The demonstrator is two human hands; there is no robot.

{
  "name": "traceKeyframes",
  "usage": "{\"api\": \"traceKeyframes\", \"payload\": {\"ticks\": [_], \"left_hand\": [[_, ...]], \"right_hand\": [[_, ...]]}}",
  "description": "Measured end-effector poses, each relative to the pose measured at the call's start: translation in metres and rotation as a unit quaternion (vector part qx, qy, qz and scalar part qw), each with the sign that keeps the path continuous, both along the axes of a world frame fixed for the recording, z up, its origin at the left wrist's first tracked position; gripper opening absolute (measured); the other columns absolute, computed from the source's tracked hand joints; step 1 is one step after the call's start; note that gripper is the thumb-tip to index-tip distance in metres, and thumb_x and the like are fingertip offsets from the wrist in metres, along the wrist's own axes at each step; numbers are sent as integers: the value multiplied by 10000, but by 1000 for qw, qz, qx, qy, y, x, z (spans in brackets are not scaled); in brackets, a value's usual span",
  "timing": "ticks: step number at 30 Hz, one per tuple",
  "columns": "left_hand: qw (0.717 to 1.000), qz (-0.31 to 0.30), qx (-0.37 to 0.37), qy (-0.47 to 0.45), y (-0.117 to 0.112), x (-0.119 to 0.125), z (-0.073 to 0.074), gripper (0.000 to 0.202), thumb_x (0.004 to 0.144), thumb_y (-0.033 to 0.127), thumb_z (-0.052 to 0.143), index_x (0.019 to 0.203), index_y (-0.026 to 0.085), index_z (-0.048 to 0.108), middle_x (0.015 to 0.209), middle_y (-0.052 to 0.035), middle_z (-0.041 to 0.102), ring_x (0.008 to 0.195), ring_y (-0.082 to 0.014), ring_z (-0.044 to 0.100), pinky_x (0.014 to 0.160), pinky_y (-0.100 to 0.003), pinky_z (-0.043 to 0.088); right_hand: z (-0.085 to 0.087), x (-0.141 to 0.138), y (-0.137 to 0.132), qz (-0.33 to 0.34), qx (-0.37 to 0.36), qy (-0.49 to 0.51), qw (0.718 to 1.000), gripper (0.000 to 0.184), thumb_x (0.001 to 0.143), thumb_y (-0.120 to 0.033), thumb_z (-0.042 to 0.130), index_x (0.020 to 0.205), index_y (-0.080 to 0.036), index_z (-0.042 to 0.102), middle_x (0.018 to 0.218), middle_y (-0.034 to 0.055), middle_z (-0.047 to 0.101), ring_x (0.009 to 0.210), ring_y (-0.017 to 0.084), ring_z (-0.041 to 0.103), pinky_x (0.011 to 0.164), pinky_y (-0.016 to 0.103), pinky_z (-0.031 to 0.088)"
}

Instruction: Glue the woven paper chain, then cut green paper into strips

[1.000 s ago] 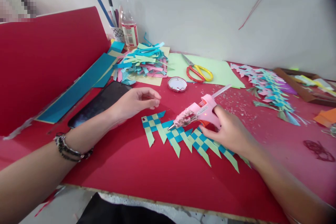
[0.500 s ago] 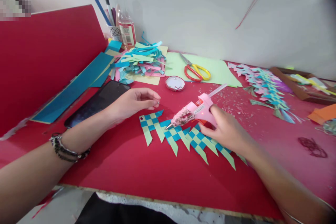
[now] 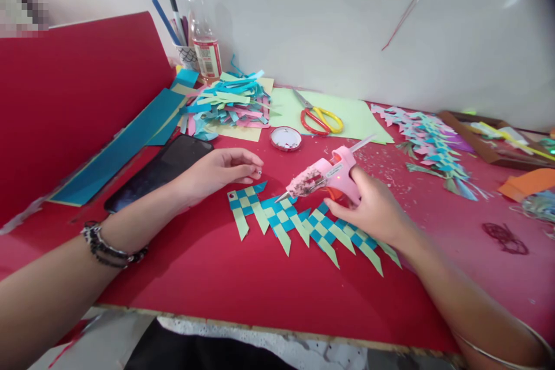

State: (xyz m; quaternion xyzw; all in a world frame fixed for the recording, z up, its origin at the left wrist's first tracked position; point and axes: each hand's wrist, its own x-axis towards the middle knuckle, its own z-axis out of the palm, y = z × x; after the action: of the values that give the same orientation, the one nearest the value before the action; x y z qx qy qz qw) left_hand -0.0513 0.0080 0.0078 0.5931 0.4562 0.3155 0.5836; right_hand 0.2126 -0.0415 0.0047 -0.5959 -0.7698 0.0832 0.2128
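Note:
A woven strip of blue and light-green paper (image 3: 299, 224) lies flat on the red table (image 3: 260, 283). My right hand (image 3: 368, 208) grips a pink hot glue gun (image 3: 327, 176) just above the strip, nozzle pointing left and down at the weave. My left hand (image 3: 221, 170) rests on the table beside the strip's left end. Its fingertips are pinched on a tiny bead-like piece that I cannot name. A beaded bracelet (image 3: 108, 245) sits on my left wrist.
A black phone (image 3: 160, 170) lies left of my left hand. Behind are cut paper strips (image 3: 229, 104), a small round lid (image 3: 286, 139), red-and-yellow scissors (image 3: 321, 118) on green paper, a bottle (image 3: 203, 40) and a pen cup. More woven pieces (image 3: 433, 144) lie at right.
The right hand has raised the glue gun slightly, lifting its nozzle off the weave. The left hand stays pinched in the same place. The view has shifted a little.

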Motion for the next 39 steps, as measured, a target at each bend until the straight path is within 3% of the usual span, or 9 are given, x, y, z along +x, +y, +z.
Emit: {"api": "traceKeyframes", "payload": {"ticks": [4, 7, 10, 13, 17, 20, 25, 28, 39], "left_hand": [[1000, 2, -17, -11, 0, -1, -2, 139, 706, 291, 630, 798, 189, 636, 749, -1, 671, 769, -134, 633, 750, -259, 521], [998, 15, -42, -42, 1, -1, -2, 99, 704, 248, 625, 776, 184, 646, 789, -4, 674, 775, -131, 635, 791, -266, 512], [993, 26, -81, -84, 2, -1, -1, 86, 714, 182, 605, 782, 167, 655, 801, -13, 677, 753, -120, 637, 801, -255, 507], [985, 15, -118, -128, 2, -2, 0, 116, 748, 148, 568, 823, 147, 656, 808, -33, 682, 760, -120, 642, 790, -237, 509], [972, -16, -157, -172, 3, -3, 0, 165, 810, 160, 507, 881, 137, 655, 878, -56, 684, 825, -134, 641, 808, -232, 502], [961, -45, -189, -199, 2, -5, 0, 207, 837, 146, 461, 912, 138, 654, 916, -59, 682, 855, -131, 635, 827, -230, 490], [945, -76, -238, -209, -1, -5, 3, 253, 859, 166, 418, 973, 147, 643, 954, -62, 676, 882, -130, 626, 817, -218, 486], [942, -102, -244, -207, -3, -4, 4, 268, 869, 172, 398, 984, 152, 640, 944, -58, 679, 890, -126, 624, 805, -205, 486], [938, -161, -232, -199, -3, -6, 1, 247, 852, 216, 449, 1031, 164, 611, 998, -67, 665, 948, -141, 604, 834, -230, 467]], "right_hand": [[2, 14, 7, -43, 0, 45, 998, 297, 664, -420, 581, 857, -214, 489, 698, 14, 573, 573, 164, 530, 503, 270, 392], [-1, 39, 20, -151, 20, 61, 986, 330, 654, -440, 581, 876, -209, 503, 724, 24, 579, 592, 179, 534, 518, 289, 400], [-9, 65, 32, -251, 12, 40, 967, 391, 636, -473, 585, 901, -192, 524, 782, 58, 589, 654, 213, 548, 551, 321, 408], [-13, 80, 38, -278, -17, -6, 960, 439, 642, -529, 559, 911, -182, 554, 836, 89, 599, 719, 249, 558, 595, 360, 412], [-2, 74, 30, -282, 114, -33, 952, 320, 683, -472, 568, 819, -183, 591, 763, 76, 600, 688, 218, 552, 607, 344, 418], [13, 45, 16, -223, 237, 44, 945, 183, 769, -330, 516, 841, -180, 591, 723, 45, 602, 635, 167, 558, 607, 311, 443], [30, -28, -6, 114, 183, 76, 974, 132, 811, -196, 508, 899, -193, 606, 818, 24, 648, 753, 132, 600, 717, 271, 473], [30, -57, -5, 226, 146, 67, 961, 184, 836, -169, 478, 975, -174, 599, 912, 40, 645, 830, 122, 594, 761, 250, 469], [16, -66, 10, 271, 111, 69, 954, 168, 838, -158, 472, 906, -153, 625, 896, 56, 642, 811, 129, 594, 726, 237, 470]]}}
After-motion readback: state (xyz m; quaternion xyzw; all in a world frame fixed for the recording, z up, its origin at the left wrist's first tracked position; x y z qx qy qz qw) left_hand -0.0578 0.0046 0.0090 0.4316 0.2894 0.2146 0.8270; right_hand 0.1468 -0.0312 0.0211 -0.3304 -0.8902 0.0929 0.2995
